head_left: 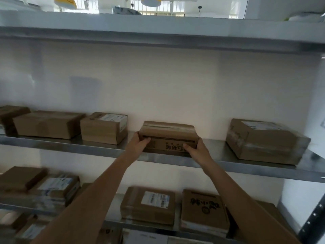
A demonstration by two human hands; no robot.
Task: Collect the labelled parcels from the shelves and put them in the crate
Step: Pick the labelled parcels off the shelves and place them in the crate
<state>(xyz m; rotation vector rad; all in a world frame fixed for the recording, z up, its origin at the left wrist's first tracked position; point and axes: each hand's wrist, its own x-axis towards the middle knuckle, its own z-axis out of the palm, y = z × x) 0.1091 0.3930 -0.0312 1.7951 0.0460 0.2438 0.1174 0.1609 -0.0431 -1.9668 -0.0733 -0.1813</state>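
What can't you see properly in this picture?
- Head view: the crate is nowhere in frame.
- Taped brown cardboard box held by the left hand and right hand: no white label shows; its underside is hidden.
- Stacked parcels lower left: blurred, labels unreadable.
- Leftmost brown box: cut off by the edge.

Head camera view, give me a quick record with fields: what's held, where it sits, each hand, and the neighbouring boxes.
held item: cardboard box, printed front
location: middle shelf, near its front edge
left hand: gripping the box's left end
right hand: gripping the box's right end
neighbours: labelled box to its left, larger box to its right, both apart from it
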